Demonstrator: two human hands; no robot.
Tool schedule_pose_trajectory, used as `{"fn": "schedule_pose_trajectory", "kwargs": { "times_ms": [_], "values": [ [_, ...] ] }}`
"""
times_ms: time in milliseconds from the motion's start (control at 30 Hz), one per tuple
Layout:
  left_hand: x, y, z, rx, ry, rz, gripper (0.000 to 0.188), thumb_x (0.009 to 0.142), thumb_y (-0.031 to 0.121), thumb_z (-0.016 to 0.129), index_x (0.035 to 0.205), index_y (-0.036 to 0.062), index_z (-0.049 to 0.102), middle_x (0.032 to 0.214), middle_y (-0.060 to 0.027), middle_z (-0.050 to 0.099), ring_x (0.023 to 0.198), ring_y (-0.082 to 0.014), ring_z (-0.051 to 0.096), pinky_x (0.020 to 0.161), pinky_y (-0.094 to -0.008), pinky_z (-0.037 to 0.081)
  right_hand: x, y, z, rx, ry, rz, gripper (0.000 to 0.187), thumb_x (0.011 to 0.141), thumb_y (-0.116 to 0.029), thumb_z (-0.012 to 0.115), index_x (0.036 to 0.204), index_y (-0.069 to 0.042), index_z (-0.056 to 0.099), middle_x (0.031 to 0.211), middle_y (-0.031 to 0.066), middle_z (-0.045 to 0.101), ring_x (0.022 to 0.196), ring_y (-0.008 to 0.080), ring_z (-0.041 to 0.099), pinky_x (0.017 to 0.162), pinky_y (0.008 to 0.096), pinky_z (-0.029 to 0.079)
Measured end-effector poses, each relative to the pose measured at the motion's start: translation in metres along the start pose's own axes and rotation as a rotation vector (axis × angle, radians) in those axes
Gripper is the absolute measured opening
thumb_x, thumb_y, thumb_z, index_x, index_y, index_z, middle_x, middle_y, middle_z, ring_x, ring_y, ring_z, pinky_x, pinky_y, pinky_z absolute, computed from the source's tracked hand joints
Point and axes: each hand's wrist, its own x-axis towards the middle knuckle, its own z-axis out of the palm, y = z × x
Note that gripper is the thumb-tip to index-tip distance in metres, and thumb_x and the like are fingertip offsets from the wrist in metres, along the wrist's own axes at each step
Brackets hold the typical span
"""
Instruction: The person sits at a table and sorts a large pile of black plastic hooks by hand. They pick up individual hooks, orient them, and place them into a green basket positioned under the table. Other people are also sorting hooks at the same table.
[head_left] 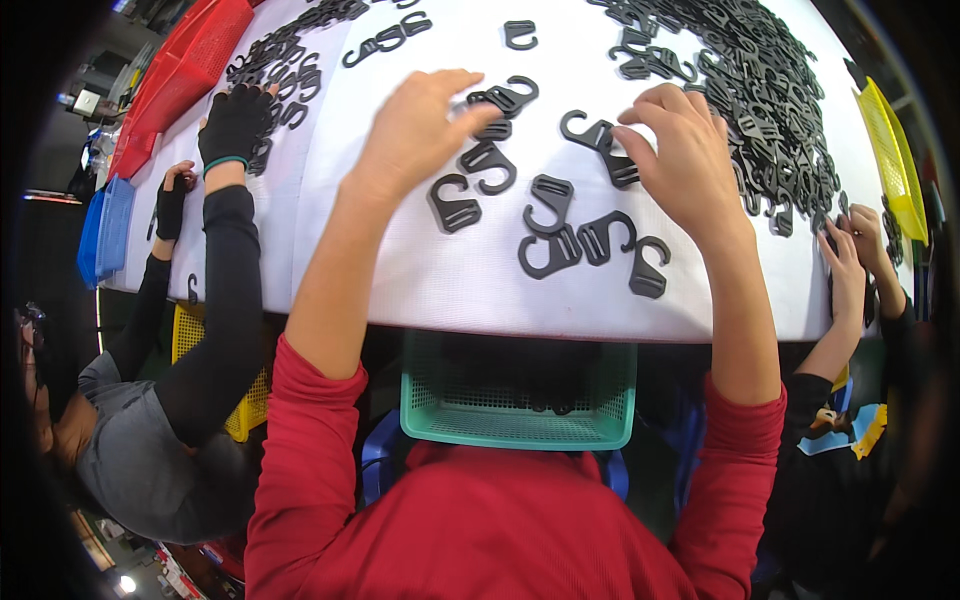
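Observation:
Black plastic strap hooks with slotted ends lie scattered on the white table in front of me. My left hand [418, 128] hovers over a few of them, thumb and fingers apart around a hook [512, 97]; its thumb overlaps another hook [494, 130], and contact cannot be told. My right hand [685, 150] is loosely curved, thumb and fingertips slightly apart, beside a hook [590, 132] and over a second one [622, 168] that it partly covers. Nearer me lies a loose cluster of hooks [597, 240], with another single hook [455, 205] to its left.
A large pile of hooks [765, 110] covers the table's far right. Below the front edge sits a green basket [520, 432] with dark pieces inside. Co-workers' hands, one gloved [235, 128] at left and one bare [845, 265] at right, work nearby. Red bins [185, 85] line the left.

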Motion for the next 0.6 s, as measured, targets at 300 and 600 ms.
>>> {"fn": "schedule_pose_trajectory", "kwargs": {
  "times_ms": [300,600],
  "values": [
    [-0.012,0.007,0.016,-0.126,0.016,0.000,0.060,0.075,0.024,0.079,0.128,0.0067,0.059,0.117,-0.0132,0.064,0.111,-0.0282,0.058,0.097,-0.0370,0.045,0.062,-0.019,0.044,0.049,-0.140,-0.215,0.029,0.083,-0.014,0.067,0.112,-0.009,0.069,0.117,0.0046,0.063,0.109,0.0267,0.055,0.094,0.0378,0.047],
    [-0.014,0.010,0.014,-0.100,-0.033,-0.026,0.067,0.073,0.024,0.080,0.132,0.0071,0.054,0.117,-0.0107,0.063,0.116,-0.0268,0.053,0.100,-0.0385,0.042,0.061,0.011,0.021,0.490,-0.027,0.180,0.023,0.093,-0.021,0.059,0.101,-0.003,0.070,0.083,0.0131,0.071,0.077,0.0314,0.068,0.073,0.0398,0.052]
  ]
}}
